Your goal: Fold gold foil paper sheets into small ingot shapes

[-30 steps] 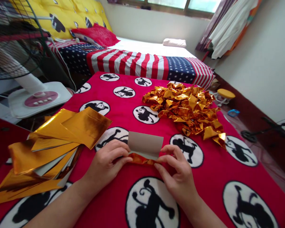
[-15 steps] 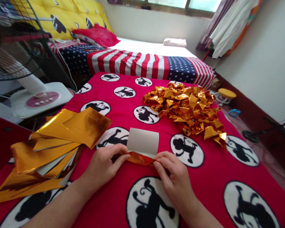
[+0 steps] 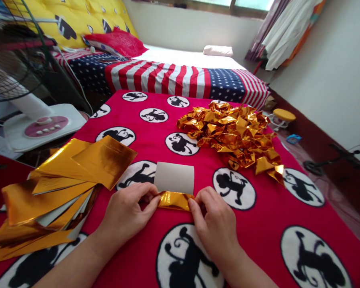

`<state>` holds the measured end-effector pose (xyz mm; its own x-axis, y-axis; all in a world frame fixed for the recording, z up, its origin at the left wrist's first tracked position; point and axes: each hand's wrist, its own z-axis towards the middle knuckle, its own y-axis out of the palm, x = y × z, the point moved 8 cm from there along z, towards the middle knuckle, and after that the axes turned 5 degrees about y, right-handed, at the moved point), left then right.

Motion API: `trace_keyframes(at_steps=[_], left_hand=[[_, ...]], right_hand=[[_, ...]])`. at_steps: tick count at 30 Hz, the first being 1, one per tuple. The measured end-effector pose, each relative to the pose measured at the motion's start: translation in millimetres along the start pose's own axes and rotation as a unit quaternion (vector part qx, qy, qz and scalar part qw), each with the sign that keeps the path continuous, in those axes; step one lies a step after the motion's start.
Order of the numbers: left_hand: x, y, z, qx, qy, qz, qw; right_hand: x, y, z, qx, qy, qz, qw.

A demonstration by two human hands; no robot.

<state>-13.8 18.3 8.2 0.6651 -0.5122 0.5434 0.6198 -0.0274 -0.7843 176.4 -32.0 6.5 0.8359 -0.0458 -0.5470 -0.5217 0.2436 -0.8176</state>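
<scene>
A sheet of gold foil paper (image 3: 174,178) lies with its pale grey underside up, its near edge folded over into a shiny gold strip. My left hand (image 3: 131,210) pinches the left end of that fold between thumb and fingers. At the right end, my right hand (image 3: 213,218) grips the fold in the same way. Left of my left hand sits a fanned stack of flat gold foil sheets (image 3: 87,160), some showing grey undersides. Beyond my right hand is a heap of folded gold foil pieces (image 3: 234,132).
Everything rests on a red cloth (image 3: 258,240) with black monkey figures in white circles. A fan with a white base (image 3: 45,124) stands at the left. Behind is a bed with a striped, starred cover (image 3: 168,78). A yellow stool (image 3: 284,115) stands at the right.
The folded strip now lies flatter and wider, its gold face turned up, where before it was a narrow raised edge. Both hands keep their pinch. The view has shifted slightly.
</scene>
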Motion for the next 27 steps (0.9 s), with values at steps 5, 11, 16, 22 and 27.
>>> trace_keyframes(at_steps=[5,11,16,22,27], left_hand=[[-3,0.2,0,0.003,-0.008,0.012,1.0],[-10,1.2,-2,0.012,-0.054,0.009,0.998],[-14,2.1,-4,0.003,-0.094,0.007,0.996],[-11,2.6,-6,-0.007,-0.09,0.012,0.996],[-8,2.3,-5,-0.011,-0.085,0.014,0.996]], right_hand=[[-3,0,1,0.007,-0.007,-0.03,1.0],[-4,2,3,0.005,-0.004,-0.05,0.999],[-3,1,3,0.005,0.002,-0.041,0.999],[-2,1,2,-0.004,0.011,-0.023,1.0],[-3,0,3,0.005,0.01,-0.029,1.0]])
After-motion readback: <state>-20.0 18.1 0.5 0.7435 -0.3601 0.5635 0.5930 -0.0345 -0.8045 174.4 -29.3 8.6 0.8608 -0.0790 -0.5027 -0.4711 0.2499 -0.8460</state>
